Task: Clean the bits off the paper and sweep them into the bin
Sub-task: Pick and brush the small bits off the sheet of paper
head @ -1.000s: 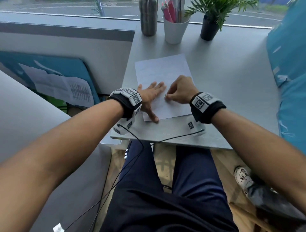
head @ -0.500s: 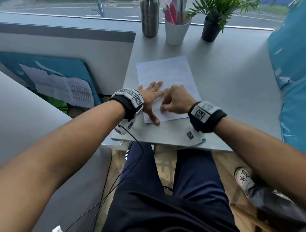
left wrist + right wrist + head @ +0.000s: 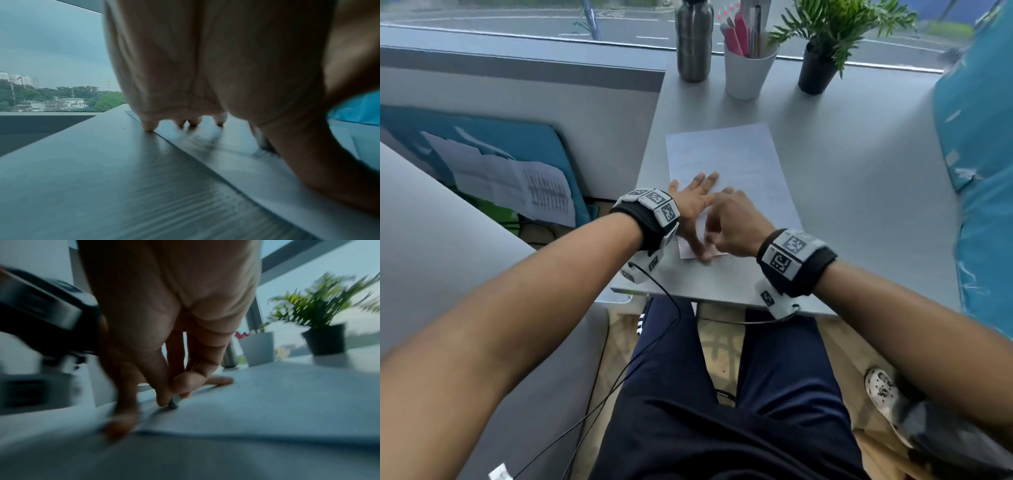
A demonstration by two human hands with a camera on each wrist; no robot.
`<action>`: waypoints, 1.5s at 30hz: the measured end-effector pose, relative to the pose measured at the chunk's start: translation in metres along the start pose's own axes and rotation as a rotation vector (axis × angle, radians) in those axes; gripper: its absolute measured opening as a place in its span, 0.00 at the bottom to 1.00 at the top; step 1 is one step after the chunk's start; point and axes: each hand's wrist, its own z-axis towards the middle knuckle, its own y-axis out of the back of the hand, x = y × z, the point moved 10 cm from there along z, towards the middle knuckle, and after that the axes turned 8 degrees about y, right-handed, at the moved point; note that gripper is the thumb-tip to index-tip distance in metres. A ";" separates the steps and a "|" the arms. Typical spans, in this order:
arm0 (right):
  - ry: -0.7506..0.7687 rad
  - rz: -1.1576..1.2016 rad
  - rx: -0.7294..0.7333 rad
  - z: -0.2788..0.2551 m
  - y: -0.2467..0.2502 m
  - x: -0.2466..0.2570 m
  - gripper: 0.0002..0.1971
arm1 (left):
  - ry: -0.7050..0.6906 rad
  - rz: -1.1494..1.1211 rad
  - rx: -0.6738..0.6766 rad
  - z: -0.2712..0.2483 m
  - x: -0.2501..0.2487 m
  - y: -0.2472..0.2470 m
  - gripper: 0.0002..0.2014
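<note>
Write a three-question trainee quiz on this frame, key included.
1. True or false: the left hand lies flat, fingers spread, on the paper.
2. What is in the right hand grip? A: a small dark object pinched against the sheet. B: a pen. C: nothing.
3. Fill in: at the desk's far edge, the white cup stands between the steel bottle and the ___.

Key: 1 true. 2 A. 3 potted plant.
</note>
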 end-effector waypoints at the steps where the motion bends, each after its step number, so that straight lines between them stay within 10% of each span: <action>1: 0.021 0.019 0.032 -0.005 -0.004 0.006 0.02 | 0.002 0.004 0.000 0.000 0.000 0.000 0.74; 18: -0.253 -0.003 -0.127 0.010 0.037 -0.065 0.02 | 0.036 -0.044 -0.042 -0.010 0.012 -0.011 0.69; 32: -0.016 0.029 -0.056 -0.006 0.010 -0.011 0.02 | 0.062 -0.020 0.003 -0.013 0.012 -0.013 0.70; 45: -0.128 0.080 -0.125 -0.004 0.031 -0.044 0.05 | 0.071 -0.013 0.005 -0.015 0.010 -0.011 0.69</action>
